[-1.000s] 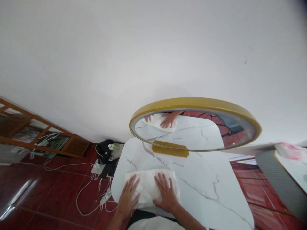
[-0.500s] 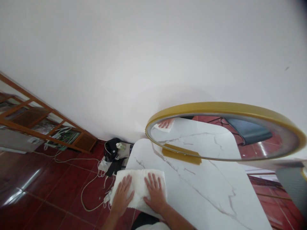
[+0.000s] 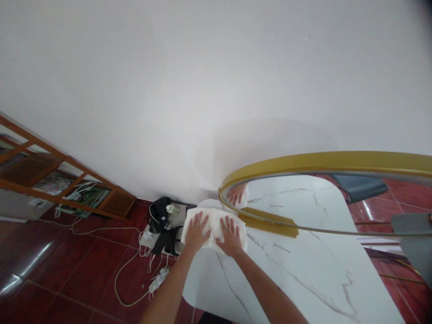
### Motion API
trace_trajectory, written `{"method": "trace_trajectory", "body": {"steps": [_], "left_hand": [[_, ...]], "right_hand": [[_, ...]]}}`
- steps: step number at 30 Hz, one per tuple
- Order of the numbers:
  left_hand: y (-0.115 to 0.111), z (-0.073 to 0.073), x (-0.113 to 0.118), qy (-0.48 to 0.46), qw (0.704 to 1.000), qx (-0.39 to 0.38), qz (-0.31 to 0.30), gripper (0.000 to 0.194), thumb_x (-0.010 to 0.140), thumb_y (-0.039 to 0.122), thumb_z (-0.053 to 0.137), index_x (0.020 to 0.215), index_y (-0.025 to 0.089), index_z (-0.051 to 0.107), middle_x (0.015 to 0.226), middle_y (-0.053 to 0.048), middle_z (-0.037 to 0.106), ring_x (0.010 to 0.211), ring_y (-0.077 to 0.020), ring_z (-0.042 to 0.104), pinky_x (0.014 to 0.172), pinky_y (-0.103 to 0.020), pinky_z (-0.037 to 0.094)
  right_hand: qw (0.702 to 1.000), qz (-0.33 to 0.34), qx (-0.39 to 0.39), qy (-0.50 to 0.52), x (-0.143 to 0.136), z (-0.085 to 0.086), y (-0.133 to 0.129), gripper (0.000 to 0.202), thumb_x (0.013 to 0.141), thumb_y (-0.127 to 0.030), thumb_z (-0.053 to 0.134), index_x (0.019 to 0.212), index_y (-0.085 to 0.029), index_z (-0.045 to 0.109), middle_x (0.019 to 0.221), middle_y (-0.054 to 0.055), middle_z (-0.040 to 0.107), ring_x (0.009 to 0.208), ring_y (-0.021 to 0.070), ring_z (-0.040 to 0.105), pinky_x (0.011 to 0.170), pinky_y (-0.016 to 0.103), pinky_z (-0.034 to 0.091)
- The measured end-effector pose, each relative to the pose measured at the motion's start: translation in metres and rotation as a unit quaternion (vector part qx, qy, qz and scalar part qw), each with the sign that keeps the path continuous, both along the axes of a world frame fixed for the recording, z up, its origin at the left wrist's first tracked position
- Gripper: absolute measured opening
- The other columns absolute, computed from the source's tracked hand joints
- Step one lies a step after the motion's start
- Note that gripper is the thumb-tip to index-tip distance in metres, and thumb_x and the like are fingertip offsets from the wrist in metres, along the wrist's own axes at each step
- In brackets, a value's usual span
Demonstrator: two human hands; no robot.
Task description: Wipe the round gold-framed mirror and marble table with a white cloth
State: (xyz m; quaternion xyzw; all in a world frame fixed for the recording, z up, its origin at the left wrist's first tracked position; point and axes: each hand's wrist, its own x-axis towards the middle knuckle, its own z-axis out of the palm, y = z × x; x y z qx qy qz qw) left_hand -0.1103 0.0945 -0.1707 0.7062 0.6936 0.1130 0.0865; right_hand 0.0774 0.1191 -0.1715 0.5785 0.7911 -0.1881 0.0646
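Both hands lie flat on a white cloth (image 3: 213, 222) spread over the left end of a white marble-patterned table (image 3: 303, 270). My left hand (image 3: 196, 231) rests on the cloth's left half with its fingers apart. On the right half is my right hand (image 3: 231, 236), its fingers also spread, close to the round mirror's left edge. The gold-framed mirror (image 3: 324, 161) stands on a gold base (image 3: 270, 221) and reflects part of a hand and the cloth.
Left of the table are a black bag (image 3: 158, 213), a small bottle (image 3: 173, 209), cables and a power strip (image 3: 158, 280) on the red tiled floor (image 3: 84, 265). A wooden shelf (image 3: 118, 202) lines the white wall. A grey chair (image 3: 413, 234) is at right.
Both hands and the cloth have moved forward across the table, from its near edge towards the wall and mirror. The view has shifted slightly.
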Motion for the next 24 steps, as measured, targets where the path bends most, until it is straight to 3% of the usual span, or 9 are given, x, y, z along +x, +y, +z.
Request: {"method": "trace_trajectory", "body": {"steps": [6,10,13,17,21,24], "left_hand": [[0.039,0.003,-0.001,-0.006,0.999,-0.037,-0.006,0.059,0.085,0.038,0.052,0.14,0.032,0.035,0.151,-0.002,0.027,0.138,-0.031,0.023,0.108,-0.054,0.024],[0.035,0.003,0.003,0.005,0.999,-0.04,-0.003,0.058,0.087,0.037,0.049,0.142,0.03,0.032,0.151,-0.003,0.026,0.138,-0.0313,0.023,0.107,-0.055,0.025],[0.008,0.002,0.013,0.02,0.999,-0.028,0.009,0.059,0.088,0.036,0.048,0.143,0.03,0.029,0.152,-0.003,0.024,0.139,-0.0299,0.02,0.109,-0.054,0.024],[-0.054,0.0,0.033,0.051,0.998,0.018,0.037,0.059,0.09,0.03,0.041,0.145,0.032,0.02,0.152,0.001,0.022,0.141,-0.0253,0.016,0.112,-0.051,0.019],[-0.122,-0.008,0.058,0.066,0.997,0.024,0.039,0.063,0.089,0.028,0.041,0.146,0.033,0.015,0.151,0.002,0.025,0.14,-0.0247,0.017,0.113,-0.048,0.019],[-0.159,-0.017,0.08,0.072,0.997,0.019,0.017,0.066,0.087,0.028,0.042,0.145,0.035,0.013,0.149,0.003,0.03,0.139,-0.0247,0.022,0.112,-0.048,0.021]], "right_hand": [[0.999,-0.033,-0.008,0.006,-0.005,0.01,0.03,0.085,0.076,-0.038,0.052,0.147,-0.025,0.009,0.154,0.001,-0.003,0.141,0.0274,0.003,0.11,0.045,0.017],[0.999,-0.02,0.015,0.03,-0.001,0.014,0.025,0.082,0.077,-0.036,0.051,0.147,-0.024,0.011,0.154,0.002,-0.003,0.141,0.0266,0.002,0.111,0.042,0.015],[0.998,0.001,0.046,0.049,0.009,0.011,0.002,0.081,0.076,-0.036,0.052,0.147,-0.025,0.015,0.154,0.002,0.001,0.141,0.0286,0.002,0.111,0.047,0.011],[0.988,0.057,0.113,0.092,0.036,-0.002,-0.051,0.081,0.078,-0.039,0.051,0.147,-0.025,0.01,0.153,0.005,0.003,0.14,0.0317,0.006,0.111,0.055,0.007],[0.975,0.116,0.129,0.139,0.081,-0.012,-0.11,0.078,0.083,-0.046,0.047,0.147,-0.025,0.009,0.153,0.005,0.006,0.139,0.0326,0.011,0.111,0.054,0.005],[0.966,0.158,0.108,0.175,0.126,-0.011,-0.138,0.078,0.082,-0.052,0.047,0.147,-0.026,0.01,0.153,0.004,0.011,0.139,0.0303,0.016,0.113,0.049,0.005]]}}
